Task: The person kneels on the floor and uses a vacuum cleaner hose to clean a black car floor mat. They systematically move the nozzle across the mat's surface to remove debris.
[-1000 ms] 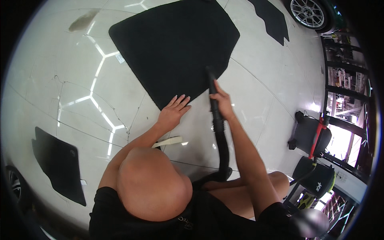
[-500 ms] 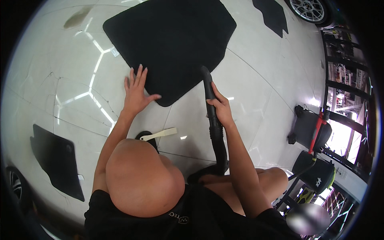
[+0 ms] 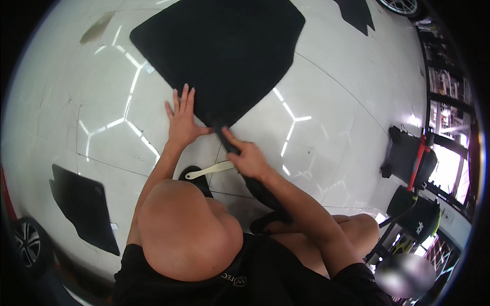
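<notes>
My right hand [image 3: 250, 159] is closed around a black nozzle [image 3: 229, 144], which slants up and to the left toward the near corner of a big black mat [image 3: 219, 56]. The nozzle's tip blurs into the dark mat, so I cannot tell whether it touches. My left hand [image 3: 182, 125] is open and grips nothing; its fingers are spread along the mat's lower left edge and its thumb points at the near corner, just beside the nozzle. The mat lies flat on the shiny pale floor [image 3: 337, 122] ahead of me, with a small white tag [image 3: 148, 67] at its left edge. Behind my right hand, a ribbed black hose [image 3: 263, 193] runs back toward my body. A cream-coloured handle [image 3: 210, 170] lies between my forearms, one end over my black shoe [image 3: 201, 182], the other reaching my right hand. Farther out, a smaller dark mat [image 3: 84, 209] lies to my left near a car wheel [image 3: 28, 242], and another mat [image 3: 356, 14] lies at the upper right, near a second wheel [image 3: 400, 4].
</notes>
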A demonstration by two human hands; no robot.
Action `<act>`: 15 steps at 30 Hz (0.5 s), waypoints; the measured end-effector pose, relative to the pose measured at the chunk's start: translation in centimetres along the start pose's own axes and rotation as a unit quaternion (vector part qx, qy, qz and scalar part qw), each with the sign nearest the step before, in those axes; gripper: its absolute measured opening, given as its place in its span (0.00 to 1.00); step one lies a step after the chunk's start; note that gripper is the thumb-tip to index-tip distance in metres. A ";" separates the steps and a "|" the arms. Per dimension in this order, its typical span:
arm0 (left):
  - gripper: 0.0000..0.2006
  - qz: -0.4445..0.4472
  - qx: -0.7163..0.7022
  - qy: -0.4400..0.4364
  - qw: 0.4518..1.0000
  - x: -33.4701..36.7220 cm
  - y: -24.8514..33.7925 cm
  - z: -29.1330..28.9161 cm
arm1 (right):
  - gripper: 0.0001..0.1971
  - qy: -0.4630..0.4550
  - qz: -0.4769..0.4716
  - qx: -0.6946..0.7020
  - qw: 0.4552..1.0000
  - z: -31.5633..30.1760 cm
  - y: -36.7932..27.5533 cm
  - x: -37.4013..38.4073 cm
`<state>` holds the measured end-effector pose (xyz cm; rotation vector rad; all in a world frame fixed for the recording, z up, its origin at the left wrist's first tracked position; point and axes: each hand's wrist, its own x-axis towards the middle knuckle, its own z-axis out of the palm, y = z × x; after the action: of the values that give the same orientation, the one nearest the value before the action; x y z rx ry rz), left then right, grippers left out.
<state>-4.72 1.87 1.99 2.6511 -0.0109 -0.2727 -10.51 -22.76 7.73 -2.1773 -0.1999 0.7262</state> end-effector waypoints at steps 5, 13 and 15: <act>0.75 -0.003 -0.036 0.033 0.999 -0.6 -0.8 0.0 | 0.43 -0.018 0.169 0.161 0.972 -3.8 -2.5 2.4; 0.75 -0.005 -0.035 0.021 0.999 -1.5 -0.4 0.2 | 0.42 0.048 0.063 0.055 0.995 -1.2 -3.2 3.3; 0.75 0.006 -0.042 0.030 0.999 -1.3 -0.7 0.4 | 0.42 0.000 0.033 -0.007 0.999 -0.5 -2.1 2.8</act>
<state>-6.07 2.35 1.53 2.5726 0.0033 -0.1853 -7.68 -20.70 8.34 -2.2071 -0.1339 0.7635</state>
